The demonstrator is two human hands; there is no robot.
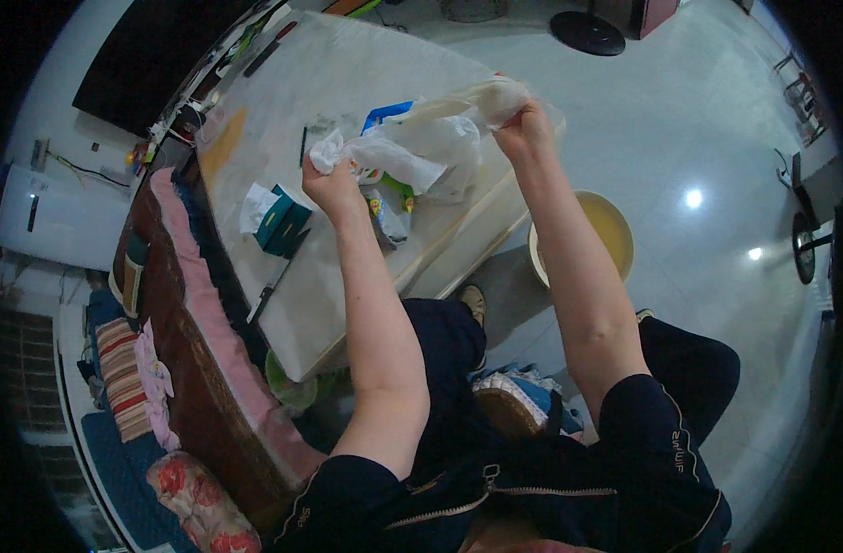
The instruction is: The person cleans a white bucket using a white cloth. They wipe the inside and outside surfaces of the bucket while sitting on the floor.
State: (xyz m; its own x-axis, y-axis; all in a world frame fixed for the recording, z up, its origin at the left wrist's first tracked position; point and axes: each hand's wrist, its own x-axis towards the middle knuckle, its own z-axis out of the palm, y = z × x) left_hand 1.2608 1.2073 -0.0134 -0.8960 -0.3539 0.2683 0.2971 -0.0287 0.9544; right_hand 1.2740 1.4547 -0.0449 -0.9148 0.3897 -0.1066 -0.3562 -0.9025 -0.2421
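My left hand (333, 181) is closed on a crumpled white tissue or thin sheet (326, 152) above the table (290, 290). To the right, my right hand (525, 131) grips a translucent whitish plastic bag (501, 100), raised near the table's far right part. Between the hands, more white, thin material hangs over colourful packets; where tissue ends and bag begins, I cannot tell. A grey and green packet (393, 221) lies just below. Left of my left forearm stands a dark green tissue box (283, 225) with a white tissue pulled out. Beside it lies a knife (276, 280) with a black handle.
A bucket or basin (629, 238) with yellowish contents stands on the floor right of the table, partly behind my right forearm. A blue packet (387, 114) lies beyond the bag. A wooden bench with a pink cover (200, 283) runs along the left. A round black base (587, 33) stands beyond.
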